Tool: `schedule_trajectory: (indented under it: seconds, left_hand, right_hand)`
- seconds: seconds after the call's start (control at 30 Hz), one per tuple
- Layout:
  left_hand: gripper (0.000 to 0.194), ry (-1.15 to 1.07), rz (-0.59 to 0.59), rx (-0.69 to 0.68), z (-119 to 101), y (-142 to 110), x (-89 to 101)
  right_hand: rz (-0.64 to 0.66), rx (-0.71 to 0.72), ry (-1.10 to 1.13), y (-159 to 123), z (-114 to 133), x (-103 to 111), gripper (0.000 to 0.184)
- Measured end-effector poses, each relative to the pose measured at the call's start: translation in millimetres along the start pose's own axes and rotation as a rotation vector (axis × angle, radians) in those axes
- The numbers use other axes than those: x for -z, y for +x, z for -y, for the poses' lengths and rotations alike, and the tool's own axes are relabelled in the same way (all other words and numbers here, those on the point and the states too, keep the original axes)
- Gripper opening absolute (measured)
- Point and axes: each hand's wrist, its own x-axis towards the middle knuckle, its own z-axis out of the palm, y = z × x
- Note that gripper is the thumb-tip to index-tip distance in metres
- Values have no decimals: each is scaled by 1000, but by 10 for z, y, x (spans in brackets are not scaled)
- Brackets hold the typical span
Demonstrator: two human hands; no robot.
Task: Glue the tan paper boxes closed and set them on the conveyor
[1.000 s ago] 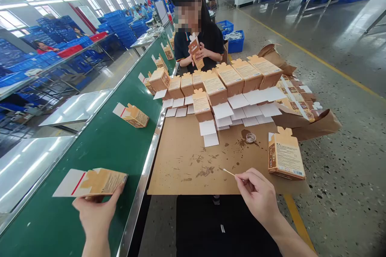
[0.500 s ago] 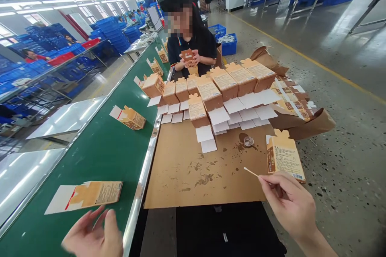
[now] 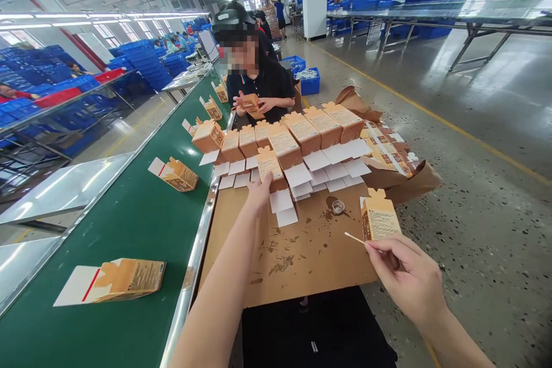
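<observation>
My left hand reaches forward to the front of the carton pile and grips a small orange-and-brown carton; its thumb shows on the near side and the other fingers are mostly hidden. White flaps hang from that carton's near end. My right hand pinches a cotton swab, its white tip pointing left over the cardboard. Just beyond that hand, a single carton rests at the board's right edge, partly covered by my fingers. A small clear dish sits on a wet patch.
Stacked cartons line the far side of the stained cardboard sheet. On the left, a green conveyor belt with a metal rim carries several cartons, the nearest carton lying flat. Across from me a co-worker handles another carton.
My left hand has moved from beside the belt's nearest carton to the front carton of the pile and taken hold of it. The right hand still holds the swab. The view has turned slightly right.
</observation>
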Motion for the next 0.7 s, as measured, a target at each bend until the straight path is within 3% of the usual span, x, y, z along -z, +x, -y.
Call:
schedule_trajectory:
  seconds: [0.1,0.2,0.3,0.4,0.47,0.53,0.7]
  left_hand:
    - [61,33,-57,89,93,-315,167]
    - [67,-135,-31,153,273,-864,490]
    - [76,-381,48,293,548,-1453,839]
    - [80,-428,3,408,798,-1854,1110]
    - [86,-428,-86,441,884,-1976,1220]
    - [91,-416,-93,451,892,-2001,1270]
    - [91,-371,-39,331,795,-1846,1211]
  right_hand:
    - [69,-7,-116,193,-204,49,28]
    - [219,-41,-240,484,-418,-3,32]
    - [411,-72,-309,749,-578,-186,33]
    - [517,-72,-375,890,-673,-433,30]
    - [562,-61,-413,930,-713,-569,32]
    - [593,-45,-422,960,-748,-642,36]
    - [579,-33,-418,999,-773,-516,36]
